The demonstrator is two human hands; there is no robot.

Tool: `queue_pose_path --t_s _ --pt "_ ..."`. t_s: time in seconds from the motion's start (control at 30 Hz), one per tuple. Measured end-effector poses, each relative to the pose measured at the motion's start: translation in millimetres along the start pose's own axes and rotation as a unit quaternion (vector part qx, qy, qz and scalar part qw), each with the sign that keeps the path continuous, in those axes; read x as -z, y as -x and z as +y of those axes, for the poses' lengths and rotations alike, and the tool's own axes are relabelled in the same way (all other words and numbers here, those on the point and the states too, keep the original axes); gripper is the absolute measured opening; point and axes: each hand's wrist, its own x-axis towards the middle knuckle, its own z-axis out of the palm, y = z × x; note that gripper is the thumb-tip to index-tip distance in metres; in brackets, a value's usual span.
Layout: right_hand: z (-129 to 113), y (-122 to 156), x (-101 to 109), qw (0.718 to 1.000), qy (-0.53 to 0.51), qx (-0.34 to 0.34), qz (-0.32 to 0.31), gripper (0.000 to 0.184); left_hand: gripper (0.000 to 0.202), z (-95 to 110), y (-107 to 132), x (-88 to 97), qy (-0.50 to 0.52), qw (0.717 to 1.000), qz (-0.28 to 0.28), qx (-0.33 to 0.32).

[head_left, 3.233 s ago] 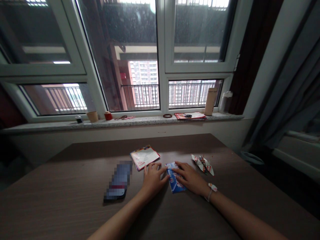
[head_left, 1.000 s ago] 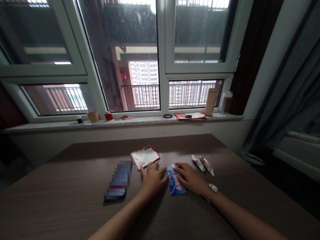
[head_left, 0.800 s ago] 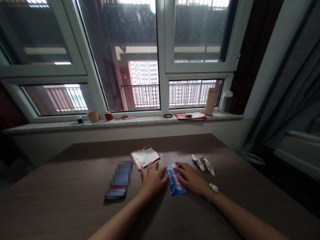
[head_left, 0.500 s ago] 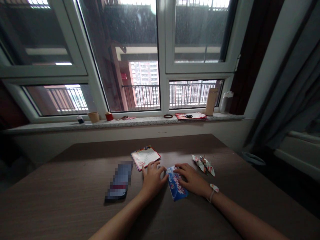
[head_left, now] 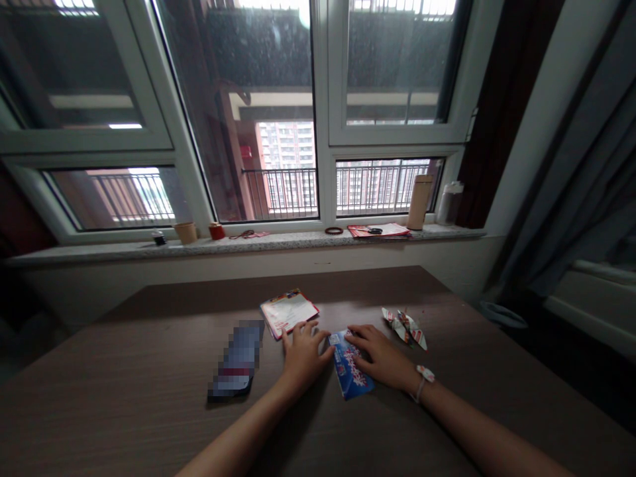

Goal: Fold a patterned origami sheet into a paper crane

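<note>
A blue printed sheet of paper lies on the brown table between my hands, its lower end coming to folded-looking corners. My right hand rests over its right side, fingers spread and touching the paper. At its upper left edge, my left hand lies with fingers apart, the thumb close to the paper. Just beyond my left fingertips is a stack of printed sheets. To the right of my right hand sits a folded paper piece, white with red and green print.
A phone-like dark object, blurred out, lies left of my left hand. On the windowsill stand a tan cup, a red spool, a tan flask and a clear bottle. Scissors lie on red papers there.
Almost nothing differs. Both hands keep their places, and the blue paper lies where it was, perhaps pressed slightly flatter at its upper end.
</note>
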Motion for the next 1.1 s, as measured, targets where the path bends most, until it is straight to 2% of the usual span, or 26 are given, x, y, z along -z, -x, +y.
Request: queue_pose_path --t_s 0.23,0.47,0.63,0.9,1.1 --pt "2.1 0.1 -1.8 1.0 0.001 0.005 0.006 0.05 0.021 -1.3 -2.8 -5.0 0.006 1.0 0.003 -0.013" --pt "-0.2 0.3 -0.6 1.0 0.003 0.012 0.003 0.051 0.014 -1.2 -5.1 -4.8 0.028 1.0 -0.01 0.002" --pt "-0.6 0.3 0.0 1.0 0.004 0.009 -0.001 0.051 0.015 0.3 -6.6 -2.8 0.047 0.998 -0.033 0.031" --pt "-2.7 0.6 2.4 1.0 0.001 0.003 -0.009 0.05 0.017 1.7 -5.7 -1.6 0.033 0.998 -0.036 0.033" --pt "-1.3 0.2 1.2 1.0 0.0 0.007 -0.01 0.051 0.022 0.9 -3.9 -1.6 0.021 0.999 -0.011 0.027"
